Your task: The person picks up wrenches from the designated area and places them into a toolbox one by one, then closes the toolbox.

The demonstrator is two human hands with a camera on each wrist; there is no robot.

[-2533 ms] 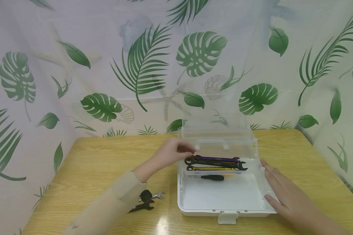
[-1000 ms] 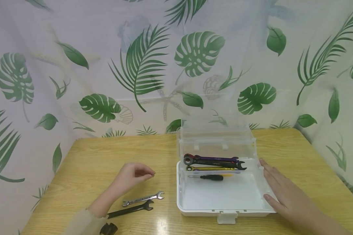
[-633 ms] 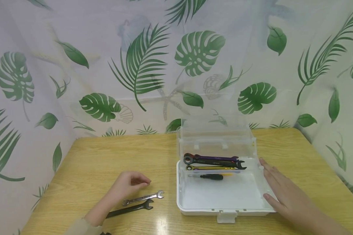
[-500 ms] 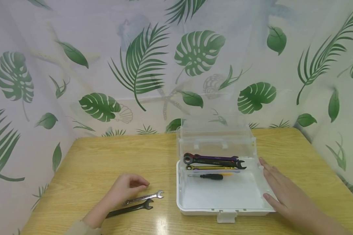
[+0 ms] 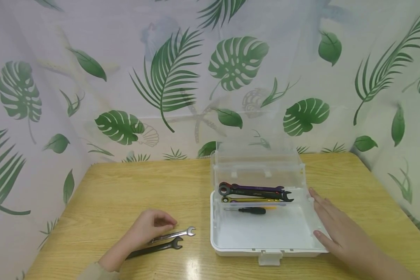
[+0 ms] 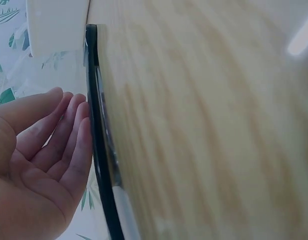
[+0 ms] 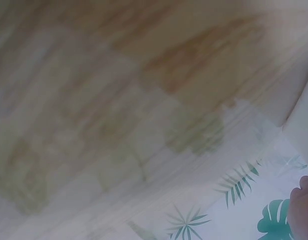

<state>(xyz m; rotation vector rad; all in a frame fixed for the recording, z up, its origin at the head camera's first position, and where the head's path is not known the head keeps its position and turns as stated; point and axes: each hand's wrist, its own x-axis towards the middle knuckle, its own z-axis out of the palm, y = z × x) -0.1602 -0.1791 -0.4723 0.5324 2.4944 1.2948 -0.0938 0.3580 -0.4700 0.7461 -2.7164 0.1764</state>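
a: what are the surface and the room like?

b: a table (image 5: 133, 186) with yellowish wood grain and a bright reflection (image 5: 192, 268) near its front. a pale backdrop (image 5: 196, 89) printed with green leaves and starfish surrounds the back and sides.

a: where is the silver wrench (image 5: 175, 235), and which way does it point?

b: on the table, left of a white toolbox (image 5: 238, 253). its long axis runs mostly left to right, tilted so the right end lies slightly farther away. that forked end points toward the toolbox; the left end is hidden by a hand. a black wrench (image 5: 155, 249) lies just in front, nearly parallel, its forked end also rightward.

a: and the hands?

b: the left hand (image 5: 152, 226) is beside the silver wrench, fingers loosely bent, grasping nothing; i cannot tell whether it touches. the right hand (image 5: 339, 227) lies with extended fingers against the toolbox's right side, unclenched.
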